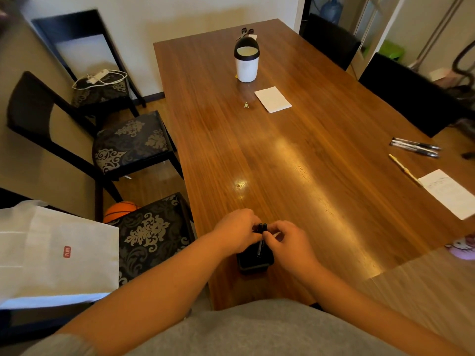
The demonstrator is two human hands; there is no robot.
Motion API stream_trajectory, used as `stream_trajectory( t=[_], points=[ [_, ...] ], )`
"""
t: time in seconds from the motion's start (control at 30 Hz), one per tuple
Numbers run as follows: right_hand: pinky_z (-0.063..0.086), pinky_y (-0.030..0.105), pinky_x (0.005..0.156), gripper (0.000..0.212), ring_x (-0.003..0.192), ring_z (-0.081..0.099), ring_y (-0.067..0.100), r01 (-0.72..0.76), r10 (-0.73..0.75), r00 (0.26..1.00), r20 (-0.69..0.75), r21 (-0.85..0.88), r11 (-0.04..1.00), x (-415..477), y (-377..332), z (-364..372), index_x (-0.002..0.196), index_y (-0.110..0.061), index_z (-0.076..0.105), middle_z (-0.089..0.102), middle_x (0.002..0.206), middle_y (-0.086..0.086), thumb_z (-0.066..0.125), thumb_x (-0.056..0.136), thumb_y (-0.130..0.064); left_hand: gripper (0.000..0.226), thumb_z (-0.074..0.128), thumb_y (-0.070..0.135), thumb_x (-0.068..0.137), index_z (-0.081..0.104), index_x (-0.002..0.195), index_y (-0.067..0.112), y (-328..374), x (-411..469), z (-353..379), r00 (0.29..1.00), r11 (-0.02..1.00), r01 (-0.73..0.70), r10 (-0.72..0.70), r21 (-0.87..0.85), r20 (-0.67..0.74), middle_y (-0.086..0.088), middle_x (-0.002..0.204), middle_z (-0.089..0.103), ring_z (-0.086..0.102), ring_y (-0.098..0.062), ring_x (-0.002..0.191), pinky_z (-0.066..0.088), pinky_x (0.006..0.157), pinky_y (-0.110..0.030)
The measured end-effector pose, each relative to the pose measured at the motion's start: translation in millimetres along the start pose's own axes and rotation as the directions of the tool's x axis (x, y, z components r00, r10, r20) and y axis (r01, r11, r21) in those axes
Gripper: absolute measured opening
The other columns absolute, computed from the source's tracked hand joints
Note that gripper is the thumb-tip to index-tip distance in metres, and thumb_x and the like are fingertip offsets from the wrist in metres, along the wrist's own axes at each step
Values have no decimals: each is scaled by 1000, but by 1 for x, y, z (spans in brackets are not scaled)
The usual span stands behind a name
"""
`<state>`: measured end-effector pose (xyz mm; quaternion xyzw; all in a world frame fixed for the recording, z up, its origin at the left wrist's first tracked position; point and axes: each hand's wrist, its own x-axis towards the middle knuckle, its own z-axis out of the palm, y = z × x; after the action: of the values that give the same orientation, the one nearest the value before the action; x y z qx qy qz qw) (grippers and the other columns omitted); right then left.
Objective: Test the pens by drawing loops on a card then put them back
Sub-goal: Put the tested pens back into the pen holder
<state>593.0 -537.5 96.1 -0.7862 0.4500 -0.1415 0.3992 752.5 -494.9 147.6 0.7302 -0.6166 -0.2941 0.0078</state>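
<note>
Presently your left hand [237, 228] is curled closed around the tops of the dark pens [262, 228] standing in the black holder [254, 260] near the table [282, 155] edge, and your right hand [288, 244] pinches a pen barrel just beside it; whether either grip is firm cannot be told. Judged risk: lifting the bunch could tip the holder off the near edge. Further right, loose pens [415, 147] near the scribbled card [448, 192] could roll off.
</note>
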Motion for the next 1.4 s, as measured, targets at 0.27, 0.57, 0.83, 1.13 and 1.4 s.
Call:
stream_trajectory(
  t=[0.27, 0.57, 0.83, 1.13, 1.4],
  points=[
    [50, 23, 61, 3, 75, 57, -1, -3, 2, 1000, 6, 15, 1000, -2, 4, -1, 90, -35, 63, 59, 91, -17, 66, 88, -34, 36, 69, 40, 87, 65, 118, 23, -12, -2, 7, 999, 991, -21, 15, -132, -43, 3, 113, 61, 57, -17, 100, 52, 86, -39],
    [44, 18, 56, 14, 71, 60, -1, -130, 138, 990, -34, 165, 978, -19, 19, -21, 86, -40, 61, 64, 83, -19, 52, 94, -49, 32, 68, 46, 86, 66, 113, 28, -55, -53, 27, 959, 811, 46, -198, -583, -201, 15, 106, 65, 59, 3, 96, 48, 83, -16],
    [50, 35, 66, 27, 79, 66, 18, -485, 517, 853, -74, 256, 836, -86, 62, -21, 93, -24, 61, 67, 88, 0, 43, 100, -44, 12, 59, 34, 94, 67, 90, 25, -130, -135, 122, 888, 735, 389, -460, -555, 13, 4, 82, 67, 63, -10, 78, 53, 74, -35],
    [51, 35, 59, 24, 71, 67, 25, -766, 790, 613, 25, 261, 587, -239, 112, 31, 88, -13, 64, 70, 83, 9, 51, 99, -31, 19, 58, 31, 93, 70, 96, 17, -144, -169, 212, 888, 903, 360, -254, -236, 384, -2, 93, 70, 62, -15, 85, 50, 79, -30],
    [49, 39, 62, 29, 69, 64, 30, -873, 926, 372, 66, 366, 324, -366, 164, 11, 88, -1, 64, 69, 85, 20, 54, 99, -26, 11, 60, 37, 92, 63, 92, 26, -50, -140, 251, 835, 953, 244, -113, -179, 539, -1, 98, 66, 60, -14, 88, 45, 76, -27]
  ],
)
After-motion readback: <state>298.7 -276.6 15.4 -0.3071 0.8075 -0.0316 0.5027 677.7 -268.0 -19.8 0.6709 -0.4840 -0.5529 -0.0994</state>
